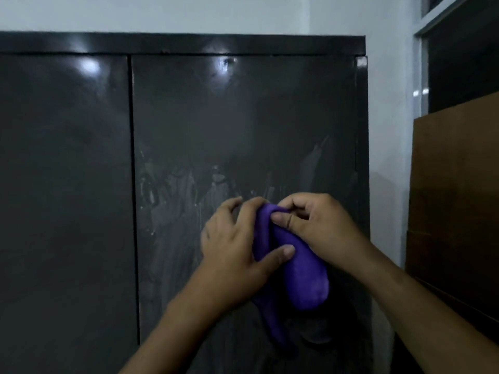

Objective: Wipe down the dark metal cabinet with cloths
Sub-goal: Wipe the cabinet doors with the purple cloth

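- My left hand (235, 247) and right hand (313, 225) both grip the purple cloth (299, 268), fingers curled round it, thumbs pressing in.
- Cloth bunched between hands, in front of the cabinet (216, 117) right door.
- Door smeared with streaks.
- Brown board (456, 198) far right.

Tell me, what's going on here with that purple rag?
A person is cleaning a dark metal cabinet. Both hands hold a purple cloth in front of its right door. The left hand grips it from the side with the thumb across it, and the right hand pinches its top fold, as if bunching it up. Pale streaks smear the door around and above the hands, so wiping looks only partly done.
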{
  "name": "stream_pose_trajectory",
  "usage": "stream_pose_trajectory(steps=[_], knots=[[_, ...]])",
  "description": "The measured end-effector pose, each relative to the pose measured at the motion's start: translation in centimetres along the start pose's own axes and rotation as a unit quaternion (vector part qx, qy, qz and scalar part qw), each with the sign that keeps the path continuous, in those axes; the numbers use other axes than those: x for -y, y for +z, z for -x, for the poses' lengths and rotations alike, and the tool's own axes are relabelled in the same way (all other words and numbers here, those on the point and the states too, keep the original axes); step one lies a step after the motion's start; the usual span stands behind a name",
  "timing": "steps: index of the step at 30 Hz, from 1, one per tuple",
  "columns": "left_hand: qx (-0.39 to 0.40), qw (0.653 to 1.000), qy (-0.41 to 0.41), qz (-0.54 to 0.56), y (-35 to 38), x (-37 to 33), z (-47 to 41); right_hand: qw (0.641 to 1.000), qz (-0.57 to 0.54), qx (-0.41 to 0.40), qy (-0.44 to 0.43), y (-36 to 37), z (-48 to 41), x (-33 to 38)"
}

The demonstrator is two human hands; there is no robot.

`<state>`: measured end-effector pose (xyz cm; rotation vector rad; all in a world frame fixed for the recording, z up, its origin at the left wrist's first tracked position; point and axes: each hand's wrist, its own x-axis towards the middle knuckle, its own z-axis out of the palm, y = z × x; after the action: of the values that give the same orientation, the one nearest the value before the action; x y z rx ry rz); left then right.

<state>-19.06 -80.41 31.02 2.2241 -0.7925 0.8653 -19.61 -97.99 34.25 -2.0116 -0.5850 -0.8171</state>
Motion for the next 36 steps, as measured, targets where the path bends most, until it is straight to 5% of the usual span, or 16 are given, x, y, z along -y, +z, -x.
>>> stream_pose_trajectory(steps=[3,5,12,17,21,25,28,31,34,36], knots=[[-0.065,0.974,0.02,0.216,1.6,0.2,-0.9,0.999,0.024,-0.022,-0.033,-0.5,-1.3,-0.1],[-0.097,0.961,0.031,0.257,1.9,0.5,-1.8,0.998,0.044,-0.025,-0.042,-1.3,-2.1,0.1],[-0.186,0.974,0.037,0.123,1.8,-1.8,-9.9,0.948,0.249,-0.124,-0.156,-6.9,-6.4,-1.0],[-0.253,0.949,0.087,-0.167,2.3,-5.6,-16.4,0.9,0.305,-0.201,-0.236,-9.2,-10.6,-3.5],[-0.306,0.901,0.109,-0.289,3.0,-6.0,-19.2,0.801,0.431,-0.321,-0.266,-9.8,-12.7,-4.3],[-0.302,0.906,0.096,-0.281,3.8,-5.1,-18.2,0.707,0.512,-0.388,-0.294,-7.0,-10.6,-4.7],[-0.285,0.905,0.111,-0.295,4.4,-4.0,-16.5,0.727,0.593,-0.272,-0.214,-4.3,-6.6,-7.1],[-0.263,0.892,0.154,-0.333,5.0,-3.1,-14.8,0.792,0.573,-0.163,-0.135,-3.4,-3.8,-8.4],[-0.248,0.88,0.166,-0.369,4.7,-3.3,-14.4,0.826,0.534,-0.147,-0.104,-4.0,-4.3,-7.5],[-0.253,0.878,0.16,-0.374,4.2,-3.7,-15.1,0.805,0.564,-0.16,-0.093,-4.2,-5.2,-6.6]])
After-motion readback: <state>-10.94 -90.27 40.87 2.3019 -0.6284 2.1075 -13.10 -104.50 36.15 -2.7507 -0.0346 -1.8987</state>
